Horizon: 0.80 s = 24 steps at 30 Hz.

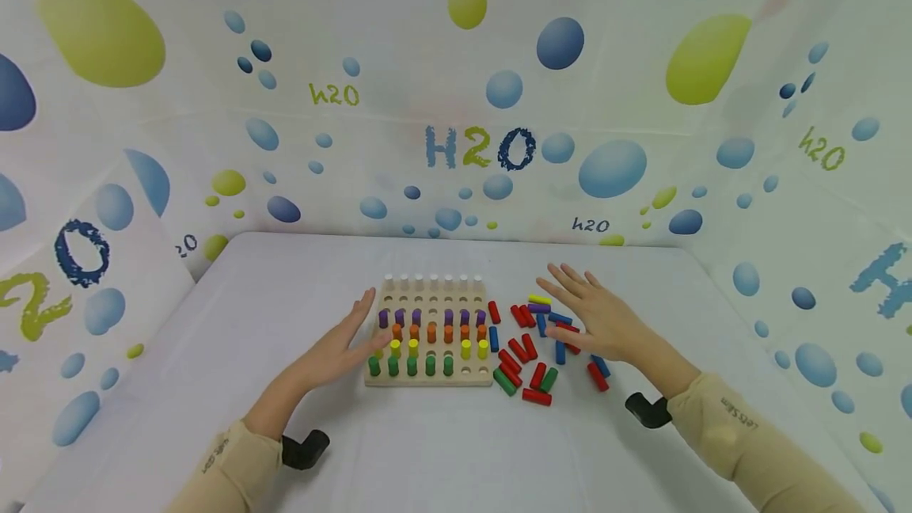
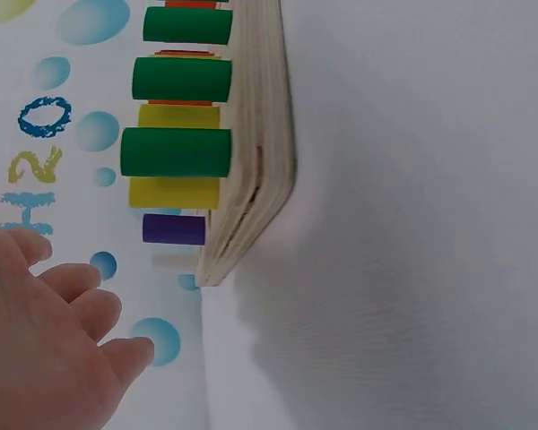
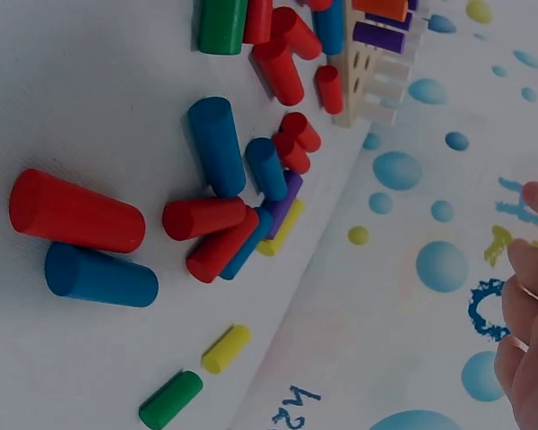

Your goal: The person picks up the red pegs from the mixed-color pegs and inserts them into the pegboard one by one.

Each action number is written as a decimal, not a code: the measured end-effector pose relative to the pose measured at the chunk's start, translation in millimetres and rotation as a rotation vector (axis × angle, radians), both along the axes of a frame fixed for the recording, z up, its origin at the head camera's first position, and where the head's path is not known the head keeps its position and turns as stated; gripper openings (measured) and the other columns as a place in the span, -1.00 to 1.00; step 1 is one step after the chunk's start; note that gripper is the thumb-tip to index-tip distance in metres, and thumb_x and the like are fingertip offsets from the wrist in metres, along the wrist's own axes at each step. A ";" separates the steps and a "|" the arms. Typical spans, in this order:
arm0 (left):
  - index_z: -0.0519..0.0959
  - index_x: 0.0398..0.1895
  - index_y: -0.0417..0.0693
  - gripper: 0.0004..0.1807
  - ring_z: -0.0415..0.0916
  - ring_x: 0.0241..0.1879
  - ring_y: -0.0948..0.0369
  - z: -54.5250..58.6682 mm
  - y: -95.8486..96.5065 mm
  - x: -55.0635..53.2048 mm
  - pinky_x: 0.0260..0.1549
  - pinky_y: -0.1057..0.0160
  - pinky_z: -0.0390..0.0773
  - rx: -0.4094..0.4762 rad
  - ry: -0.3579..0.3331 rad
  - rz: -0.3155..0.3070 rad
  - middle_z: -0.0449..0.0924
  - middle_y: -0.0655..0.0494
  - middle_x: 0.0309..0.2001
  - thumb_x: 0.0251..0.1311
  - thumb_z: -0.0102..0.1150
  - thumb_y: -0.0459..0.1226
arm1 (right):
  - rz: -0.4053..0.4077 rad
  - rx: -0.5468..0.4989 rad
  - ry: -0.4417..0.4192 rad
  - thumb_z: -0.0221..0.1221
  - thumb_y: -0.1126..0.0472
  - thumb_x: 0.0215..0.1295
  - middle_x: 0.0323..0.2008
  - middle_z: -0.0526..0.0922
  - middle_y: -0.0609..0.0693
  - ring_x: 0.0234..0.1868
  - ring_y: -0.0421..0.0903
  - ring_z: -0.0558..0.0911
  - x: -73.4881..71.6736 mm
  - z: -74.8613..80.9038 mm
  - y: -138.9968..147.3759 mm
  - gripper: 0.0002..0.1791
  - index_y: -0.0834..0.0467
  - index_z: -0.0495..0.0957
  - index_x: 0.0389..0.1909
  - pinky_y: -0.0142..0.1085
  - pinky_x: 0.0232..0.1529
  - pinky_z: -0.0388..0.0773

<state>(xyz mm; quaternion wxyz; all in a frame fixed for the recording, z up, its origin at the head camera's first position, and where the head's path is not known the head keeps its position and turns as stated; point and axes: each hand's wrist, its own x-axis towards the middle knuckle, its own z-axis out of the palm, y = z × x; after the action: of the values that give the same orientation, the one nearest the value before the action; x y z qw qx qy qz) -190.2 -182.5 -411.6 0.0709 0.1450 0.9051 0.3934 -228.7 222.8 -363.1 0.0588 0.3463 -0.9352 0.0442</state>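
Observation:
A wooden pegboard (image 1: 426,381) stands in the middle of the table, holding upright rows of white, purple, orange, yellow and green pegs (image 1: 412,366). Some of its holes hold no peg. My left hand (image 1: 333,356) hovers along the board's left side, fingers extended and thumb over the left columns; whether the thumb touches a peg I cannot tell. Loose pegs, mostly red (image 1: 537,397) and blue (image 1: 560,352), lie scattered to the right of the board. Above their right part my right hand (image 1: 606,321) is spread, holding nothing. A loose green peg (image 3: 170,399) and a yellow peg (image 3: 226,348) show in the right wrist view.
A white cloth (image 1: 427,450) covers the table. Patterned sheets (image 1: 399,62) with blue and green drops rise behind and at both sides. Black wrist mounts (image 1: 305,450) protrude from both beige sleeves.

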 end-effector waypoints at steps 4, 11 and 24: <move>-0.38 0.43 0.03 -0.10 -0.35 0.37 -0.16 -6.4 -1.7 3.4 0.19 -0.32 -0.14 0.016 -0.064 0.033 -0.38 -0.16 0.43 0.27 -0.11 0.09 | 0.009 -0.023 -0.029 0.00 -0.25 0.20 0.42 -0.07 0.09 0.40 0.12 -0.08 2.8 -4.2 0.2 -0.18 -0.03 0.00 0.41 0.11 0.32 -0.15; -0.41 0.42 -0.06 -0.08 -0.39 0.37 -0.15 -14.1 -4.9 5.2 0.22 -0.26 -0.18 0.047 -0.102 0.061 -0.44 -0.15 0.43 0.27 -0.11 0.08 | 0.004 -0.057 -0.057 0.03 -0.24 0.19 0.41 -0.02 0.05 0.40 0.10 -0.06 8.4 -10.5 1.2 -0.19 0.00 0.06 0.40 0.10 0.32 -0.12; -0.34 0.43 -0.13 0.02 -0.37 0.37 -0.17 -25.8 -6.2 10.3 0.22 -0.26 -0.14 0.051 -0.165 0.081 -0.37 -0.20 0.42 0.16 0.06 0.08 | -0.040 -0.157 -0.160 0.12 -0.16 0.17 0.40 0.04 0.06 0.35 0.17 0.09 26.1 -24.4 -0.7 -0.21 -0.01 0.10 0.38 0.23 0.12 0.24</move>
<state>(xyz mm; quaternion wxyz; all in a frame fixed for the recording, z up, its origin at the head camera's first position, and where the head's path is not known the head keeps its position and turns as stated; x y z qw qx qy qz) -180.0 -188.7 -437.4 0.1254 0.0773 0.8910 0.4294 -202.6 222.1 -387.5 0.0116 0.3173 -0.9373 0.1438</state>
